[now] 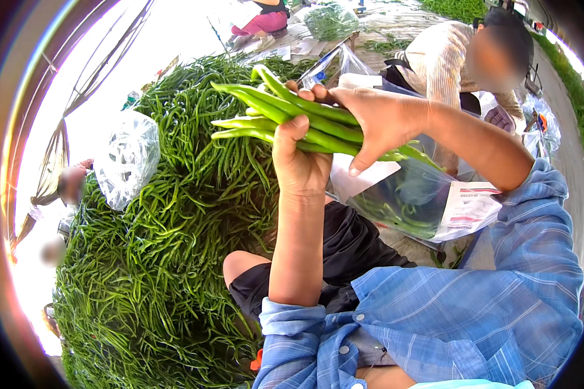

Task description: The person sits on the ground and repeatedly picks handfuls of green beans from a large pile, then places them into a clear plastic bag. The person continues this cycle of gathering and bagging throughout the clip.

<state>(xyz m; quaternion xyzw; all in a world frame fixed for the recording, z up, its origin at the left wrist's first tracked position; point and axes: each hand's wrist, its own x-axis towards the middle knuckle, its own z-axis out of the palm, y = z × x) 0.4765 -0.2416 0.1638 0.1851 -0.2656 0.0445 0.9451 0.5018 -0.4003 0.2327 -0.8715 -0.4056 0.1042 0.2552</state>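
Head view: green peppers point(331, 128) seemingly between fingers point(291, 133)

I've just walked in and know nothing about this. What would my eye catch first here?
Probably the bunch of long green peppers at upper centre, gripped by the left hand and the right hand. Next comes the huge heap of green peppers filling much of the left side, with a shiny clear plastic bag at its upper left edge.
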